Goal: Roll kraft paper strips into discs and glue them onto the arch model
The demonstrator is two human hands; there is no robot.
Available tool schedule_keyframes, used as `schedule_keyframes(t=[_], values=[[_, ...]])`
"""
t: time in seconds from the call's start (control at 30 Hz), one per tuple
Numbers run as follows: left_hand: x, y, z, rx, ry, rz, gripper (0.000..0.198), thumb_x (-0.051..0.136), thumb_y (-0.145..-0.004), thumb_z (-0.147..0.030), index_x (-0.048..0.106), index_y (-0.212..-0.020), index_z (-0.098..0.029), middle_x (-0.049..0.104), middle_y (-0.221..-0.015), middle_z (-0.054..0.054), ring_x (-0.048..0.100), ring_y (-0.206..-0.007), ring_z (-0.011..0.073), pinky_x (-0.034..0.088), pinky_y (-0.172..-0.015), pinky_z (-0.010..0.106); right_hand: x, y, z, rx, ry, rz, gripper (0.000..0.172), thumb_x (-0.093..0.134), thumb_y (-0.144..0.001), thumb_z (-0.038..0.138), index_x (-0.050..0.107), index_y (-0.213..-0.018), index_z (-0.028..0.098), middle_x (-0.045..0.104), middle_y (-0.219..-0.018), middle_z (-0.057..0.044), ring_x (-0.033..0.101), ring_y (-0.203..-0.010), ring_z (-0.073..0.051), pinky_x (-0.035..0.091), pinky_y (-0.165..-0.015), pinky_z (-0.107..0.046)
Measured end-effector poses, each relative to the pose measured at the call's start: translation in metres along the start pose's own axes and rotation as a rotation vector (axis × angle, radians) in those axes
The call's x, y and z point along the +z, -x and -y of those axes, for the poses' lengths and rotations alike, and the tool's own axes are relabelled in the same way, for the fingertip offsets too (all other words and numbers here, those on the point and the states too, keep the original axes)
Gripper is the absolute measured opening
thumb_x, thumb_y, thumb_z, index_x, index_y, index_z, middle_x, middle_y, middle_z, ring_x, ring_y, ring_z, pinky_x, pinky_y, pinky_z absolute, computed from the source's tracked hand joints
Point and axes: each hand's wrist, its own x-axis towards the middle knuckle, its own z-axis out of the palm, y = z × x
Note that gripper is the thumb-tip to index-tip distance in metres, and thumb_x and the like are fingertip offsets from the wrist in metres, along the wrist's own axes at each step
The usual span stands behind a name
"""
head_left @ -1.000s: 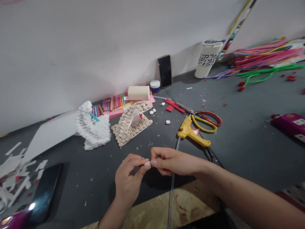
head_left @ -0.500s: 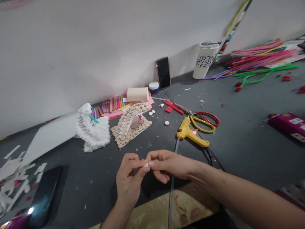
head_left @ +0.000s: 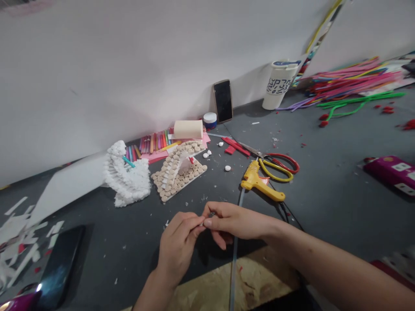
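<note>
My left hand [head_left: 179,242] and my right hand [head_left: 231,222] meet fingertip to fingertip above the dark table. Between their pinched fingers is a small whitish piece [head_left: 202,223], mostly hidden now. Beyond my hands stands a craft model covered in beige paper coils [head_left: 180,172]. To its left is a white fluffy model [head_left: 128,177] with a teal stick. A yellow glue gun [head_left: 261,181] lies above my right wrist, its clear glue stick passing beside that hand. Scissors with red and yellow handles [head_left: 279,168] touch its upper side. Small white pieces [head_left: 227,168] lie near the coil model.
A phone [head_left: 223,100] leans on the wall beside a blue-and-white jar [head_left: 210,120]. A white cup [head_left: 279,85] and colourful pipe cleaners [head_left: 356,80] stand farther right. Another phone [head_left: 61,263] and paper strips [head_left: 19,242] lie left; a purple packet [head_left: 392,172] lies right.
My left hand has turned, and its fingers have closed farther over the small whitish piece, which shows less. My right hand has barely moved.
</note>
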Motion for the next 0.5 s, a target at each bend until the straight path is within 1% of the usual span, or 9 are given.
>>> schedule_keyframes(t=[0.07,0.13,0.23,0.33,0.4,0.43,0.5], values=[[0.000,0.001,-0.004,-0.037,0.018,-0.046,0.009,0.061,-0.091,-0.020,0.069,-0.093,-0.019,0.069,-0.083,0.003,0.066,-0.074,0.0115,0.052,-0.067,0.020,0.001,-0.002,0.000,-0.027,-0.106,0.069,0.033,0.051,-0.093,0.053,0.042,-0.089,0.021,0.061,-0.055,0.007,0.046,-0.045,-0.006,0.036,-0.046,-0.018],[0.001,0.003,-0.008,-0.066,0.033,-0.092,0.007,0.063,-0.089,-0.019,0.070,-0.091,-0.019,0.068,-0.083,0.002,0.065,-0.074,0.0107,0.051,-0.067,0.019,0.003,-0.003,-0.001,-0.054,-0.208,0.117,0.040,0.055,-0.089,0.058,0.042,-0.088,0.021,0.061,-0.054,0.007,0.045,-0.043,-0.006,0.034,-0.044,-0.018],[0.004,0.004,-0.013,-0.106,0.069,-0.169,0.006,0.065,-0.088,-0.018,0.070,-0.089,-0.020,0.067,-0.082,0.001,0.064,-0.075,0.0099,0.051,-0.069,0.018,0.007,-0.005,-0.004,-0.097,-0.342,0.150,0.041,0.060,-0.087,0.058,0.044,-0.088,0.020,0.062,-0.053,0.007,0.045,-0.041,-0.005,0.033,-0.043,-0.018],[0.009,0.003,-0.013,-0.167,0.133,-0.244,0.004,0.068,-0.085,-0.021,0.072,-0.086,-0.022,0.063,-0.081,-0.001,0.061,-0.074,0.0095,0.050,-0.067,0.018,0.010,-0.006,-0.008,-0.111,-0.429,0.166,0.040,0.062,-0.087,0.055,0.046,-0.089,0.019,0.063,-0.053,0.007,0.046,-0.040,-0.005,0.033,-0.042,-0.018],[0.012,0.003,-0.011,-0.222,0.215,-0.257,0.004,0.070,-0.084,-0.025,0.073,-0.085,-0.023,0.061,-0.081,-0.001,0.061,-0.074,0.0098,0.049,-0.064,0.018,0.010,-0.007,-0.009,-0.113,-0.447,0.156,0.040,0.064,-0.086,0.054,0.046,-0.088,0.019,0.061,-0.051,0.007,0.044,-0.040,-0.004,0.032,-0.042,-0.017],[0.014,0.002,-0.010,-0.248,0.261,-0.245,0.005,0.070,-0.084,-0.026,0.073,-0.084,-0.023,0.061,-0.080,-0.001,0.061,-0.074,0.0101,0.049,-0.064,0.018,0.009,-0.007,-0.009,-0.115,-0.446,0.140,0.040,0.065,-0.085,0.054,0.046,-0.086,0.020,0.060,-0.049,0.008,0.043,-0.039,-0.004,0.031,-0.041,-0.017],[0.014,0.001,-0.006,-0.279,0.326,-0.182,0.007,0.069,-0.085,-0.027,0.073,-0.083,-0.022,0.063,-0.080,0.000,0.062,-0.074,0.0112,0.050,-0.064,0.019,0.006,-0.007,-0.009,-0.114,-0.417,0.100,0.040,0.067,-0.084,0.053,0.045,-0.084,0.020,0.056,-0.046,0.010,0.041,-0.038,-0.004,0.029,-0.040,-0.016]])
